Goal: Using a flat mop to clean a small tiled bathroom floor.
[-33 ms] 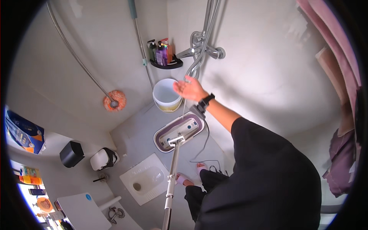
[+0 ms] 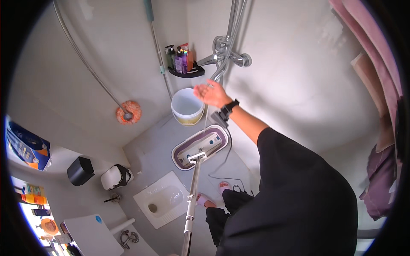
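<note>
My right hand (image 2: pixel 212 94) is stretched out over the right rim of a white bucket (image 2: pixel 187 112), palm up and fingers apart, holding nothing. A black wrist strap (image 2: pixel 230 109) carries a grey box with a thin cable. Below it on the floor lies an oblong white and purple basin (image 2: pixel 181 145). A flat mop's metal pole (image 2: pixel 192 192) slants up toward me from its white head (image 2: pixel 197 157), which is at the basin. The pole runs out at the bottom edge, where my left hand does not show. A thin pale line, water or hose, drops beside my right hand into the basin.
A shower tap (image 2: pixel 226 55) and a corner shelf (image 2: pixel 188 72) with pump bottles are on the walls. An orange round mop (image 2: pixel 129 112) leans at left. A squat toilet (image 2: pixel 162 198) is beside my slippers (image 2: pixel 205 199). The cable (image 2: pixel 222 178) trails on the floor.
My right hand has moved very slightly, its fingers a touch higher. The cable on the floor has shifted a little to the left. The mop and basin stay nearly where they were.
</note>
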The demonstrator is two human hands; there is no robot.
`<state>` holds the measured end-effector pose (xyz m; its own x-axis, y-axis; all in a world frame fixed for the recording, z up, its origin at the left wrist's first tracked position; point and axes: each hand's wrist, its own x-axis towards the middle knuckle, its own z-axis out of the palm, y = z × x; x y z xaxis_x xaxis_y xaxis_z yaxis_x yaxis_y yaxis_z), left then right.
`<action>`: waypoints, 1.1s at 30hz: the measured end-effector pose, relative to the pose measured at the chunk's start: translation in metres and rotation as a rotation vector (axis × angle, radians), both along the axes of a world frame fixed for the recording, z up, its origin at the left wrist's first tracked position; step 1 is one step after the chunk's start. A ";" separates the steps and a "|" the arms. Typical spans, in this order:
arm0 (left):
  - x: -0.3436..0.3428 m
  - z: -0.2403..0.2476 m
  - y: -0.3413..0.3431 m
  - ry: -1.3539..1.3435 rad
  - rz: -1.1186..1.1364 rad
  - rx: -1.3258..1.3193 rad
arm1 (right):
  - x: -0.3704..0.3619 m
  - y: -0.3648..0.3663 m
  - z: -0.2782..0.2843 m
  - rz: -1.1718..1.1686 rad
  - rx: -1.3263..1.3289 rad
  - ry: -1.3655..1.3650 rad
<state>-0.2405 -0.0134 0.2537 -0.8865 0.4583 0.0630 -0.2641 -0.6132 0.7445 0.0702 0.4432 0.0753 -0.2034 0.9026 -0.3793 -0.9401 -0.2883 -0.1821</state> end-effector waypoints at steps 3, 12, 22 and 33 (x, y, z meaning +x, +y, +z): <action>0.029 -0.030 -0.001 -0.802 -0.077 0.063 | 0.034 0.040 0.012 -0.094 0.206 -0.183; 0.054 -0.083 0.014 -1.021 -0.454 0.262 | 0.048 0.073 0.042 -0.050 0.434 -0.781; 0.075 -0.046 0.043 -0.781 -0.370 -0.460 | 0.007 0.056 0.055 0.099 0.583 -1.244; 0.109 -0.070 0.068 -0.787 -0.872 -0.673 | 0.141 0.011 0.104 -0.213 0.939 -2.132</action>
